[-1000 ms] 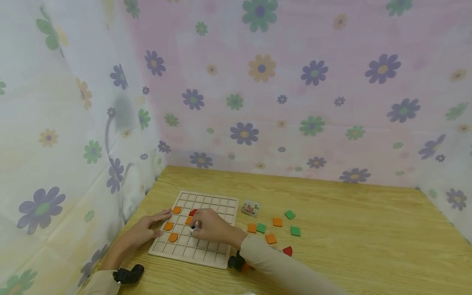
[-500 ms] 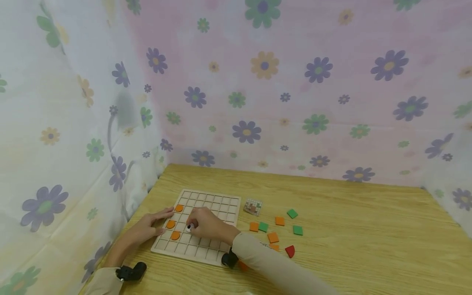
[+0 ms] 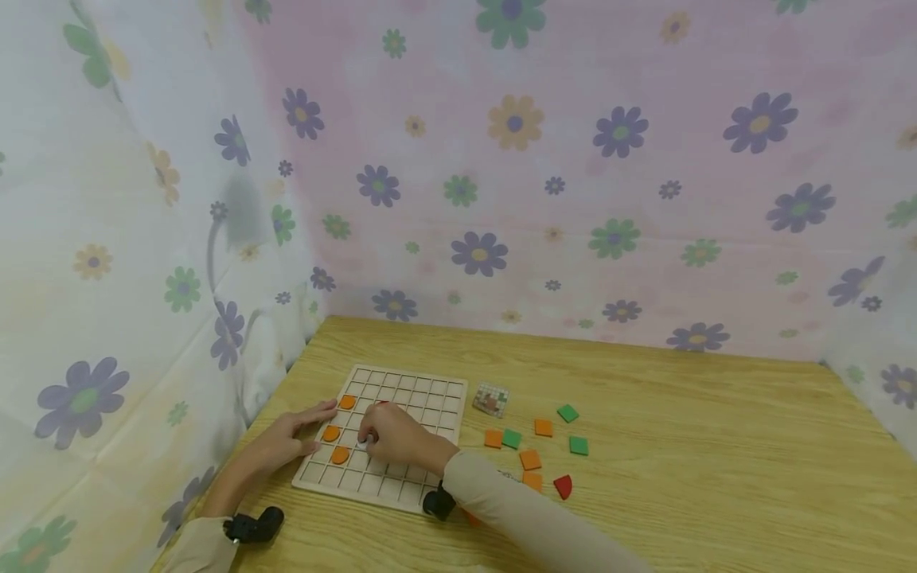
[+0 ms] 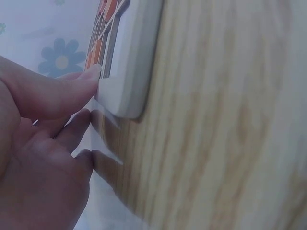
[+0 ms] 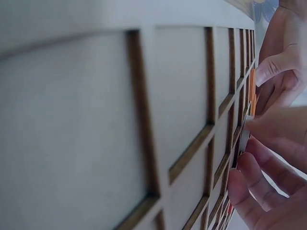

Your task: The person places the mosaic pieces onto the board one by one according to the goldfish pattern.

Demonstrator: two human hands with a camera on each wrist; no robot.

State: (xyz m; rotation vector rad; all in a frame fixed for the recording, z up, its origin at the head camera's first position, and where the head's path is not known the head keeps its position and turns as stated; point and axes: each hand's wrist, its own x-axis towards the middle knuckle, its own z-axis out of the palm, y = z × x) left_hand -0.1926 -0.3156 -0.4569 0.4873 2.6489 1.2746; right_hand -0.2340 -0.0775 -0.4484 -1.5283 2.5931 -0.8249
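Note:
A wooden grid board [image 3: 401,382] lies on the table, with orange round pieces [image 3: 340,455] in squares along its left side. My left hand [image 3: 275,446] rests at the board's left edge; in the left wrist view its thumb touches the board's corner area [image 4: 125,96]. Over the middle of the board, my right hand [image 3: 396,434] pinches a small white piece [image 3: 362,442], low against the grid. The right wrist view shows the pale piece [image 5: 245,136] between thumb and fingers at the board's surface. A bit of red [image 3: 383,403] shows behind the right hand.
Right of the board lie a small patterned card [image 3: 491,399], several orange squares [image 3: 544,428], green squares [image 3: 578,446] and a red quarter piece [image 3: 563,486]. Some pieces are partly behind the right sleeve. Floral cloth [image 3: 544,263] hangs behind and at the sides.
My right hand has moved slightly left across the board with the white piece and now covers more of it. The left hand stays at the board's edge.

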